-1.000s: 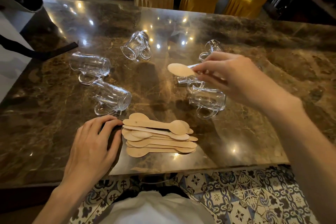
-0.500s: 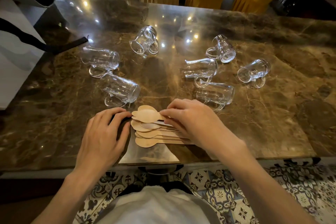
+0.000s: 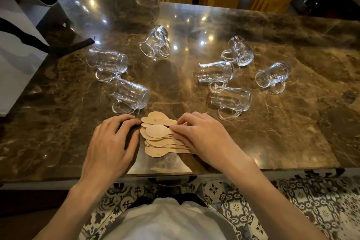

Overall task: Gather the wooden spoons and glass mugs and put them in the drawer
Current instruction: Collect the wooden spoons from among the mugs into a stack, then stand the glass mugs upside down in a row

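Right hand (image 3: 202,136) has come back from over the glass mugs (image 3: 229,100) with a loose wooden spoon (image 3: 156,130). That spoon now lies on top of the spoon pile (image 3: 161,145) at the near edge of the marble table (image 3: 292,142). Right fingers lie across the handles. Thumb is hidden, so can't tell if it is pinching the top spoon or just pressing.

Left hand (image 3: 111,142) hasn't moved: relaxed, nothing held, fingertips (image 3: 134,122) against the bowl ends, squaring the pile.

No stray spoons visible, so spoon gathering looks done. Likely next: grip the pile and move it to the drawer.

The seven mugs are untouched, all on their sides, three left and four right of centre. No open drawer in view; a dark pull (image 3: 171,180) under the table edge may be it.
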